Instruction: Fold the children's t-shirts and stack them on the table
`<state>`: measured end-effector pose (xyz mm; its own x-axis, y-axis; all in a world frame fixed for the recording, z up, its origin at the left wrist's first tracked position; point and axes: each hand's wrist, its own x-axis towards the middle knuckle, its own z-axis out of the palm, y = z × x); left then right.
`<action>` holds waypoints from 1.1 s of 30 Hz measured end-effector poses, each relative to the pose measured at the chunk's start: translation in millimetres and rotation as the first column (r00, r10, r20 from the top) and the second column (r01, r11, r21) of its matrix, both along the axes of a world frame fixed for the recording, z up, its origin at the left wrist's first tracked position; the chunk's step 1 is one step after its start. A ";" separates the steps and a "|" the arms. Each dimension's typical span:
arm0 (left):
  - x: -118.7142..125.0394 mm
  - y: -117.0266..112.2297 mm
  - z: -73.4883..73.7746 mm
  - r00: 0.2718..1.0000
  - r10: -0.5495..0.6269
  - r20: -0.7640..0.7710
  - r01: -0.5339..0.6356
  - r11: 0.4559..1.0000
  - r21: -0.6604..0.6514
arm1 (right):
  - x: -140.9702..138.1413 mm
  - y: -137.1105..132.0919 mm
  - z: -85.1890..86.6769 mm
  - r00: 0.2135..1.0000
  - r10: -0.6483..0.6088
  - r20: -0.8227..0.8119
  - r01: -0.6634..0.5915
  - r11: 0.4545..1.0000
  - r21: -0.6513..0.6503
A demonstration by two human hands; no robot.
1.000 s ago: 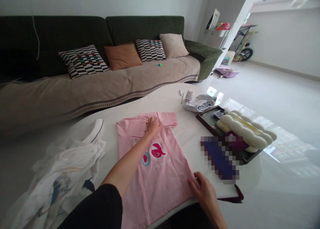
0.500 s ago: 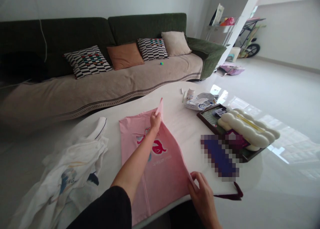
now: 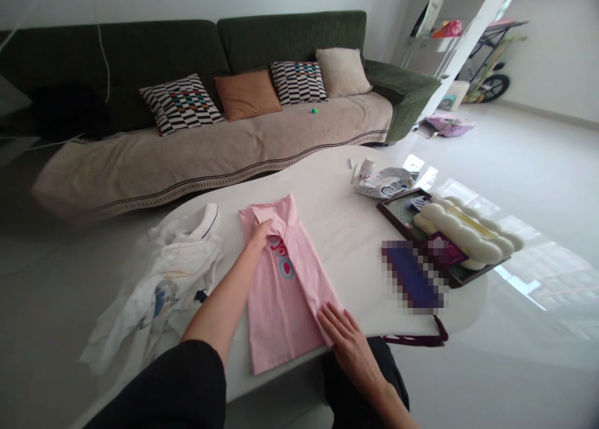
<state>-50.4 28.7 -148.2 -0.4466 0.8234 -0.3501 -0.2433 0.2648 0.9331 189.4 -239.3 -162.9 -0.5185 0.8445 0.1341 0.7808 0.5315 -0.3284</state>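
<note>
A pink T-shirt lies on the white table, its right side folded inward over the printed front. My left hand rests near the collar end and holds the folded edge down; its fingers look curled on the cloth. My right hand lies flat with fingers stretched on the lower right edge of the shirt, near the table's front edge.
A crumpled white T-shirt lies to the left. A dark tray with a cream wavy object stands at the right, with papers behind it. A green sofa with cushions runs behind the table.
The right side of the pink shirt was lifted and folded over to the left. Both hands moved left with it and now press it flat.
</note>
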 end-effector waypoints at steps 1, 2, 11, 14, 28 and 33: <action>-2.0 2.4 0.6 0.999 0.022 -0.045 -0.021 0.999 0.032 | 0.1 -0.8 1.7 1.000 0.010 0.014 -0.010 1.000 0.002; -5.5 3.3 0.6 0.992 0.042 -0.118 -0.035 0.998 0.060 | -0.4 -1.6 3.3 0.999 0.023 0.025 -0.023 1.000 0.004; -21.6 2.6 11.3 0.409 -0.025 -0.912 0.188 0.980 0.057 | 2.5 6.3 20.3 0.979 0.205 -0.002 -0.205 0.978 -0.043; 9.9 12.7 12.5 0.170 -0.145 -0.975 0.577 0.817 -0.021 | -0.4 23.5 18.5 0.989 0.145 0.000 -0.145 0.989 -0.015; 38.1 70.2 -20.1 -0.163 -0.551 -0.818 0.472 0.685 -0.555 | -30.2 12.2 -16.2 0.983 -0.106 0.147 0.109 0.994 -0.015; 21.2 51.9 6.4 -0.138 -0.498 -0.856 0.606 0.642 -0.471 | -23.6 12.5 10.0 0.996 -0.019 0.083 0.025 0.997 -0.075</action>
<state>-29.3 80.6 -141.8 0.2860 0.9549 -0.0797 0.9253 -0.2536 0.2820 165.8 -226.9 -152.9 -0.5064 0.8619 0.0264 0.8180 0.4899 -0.3013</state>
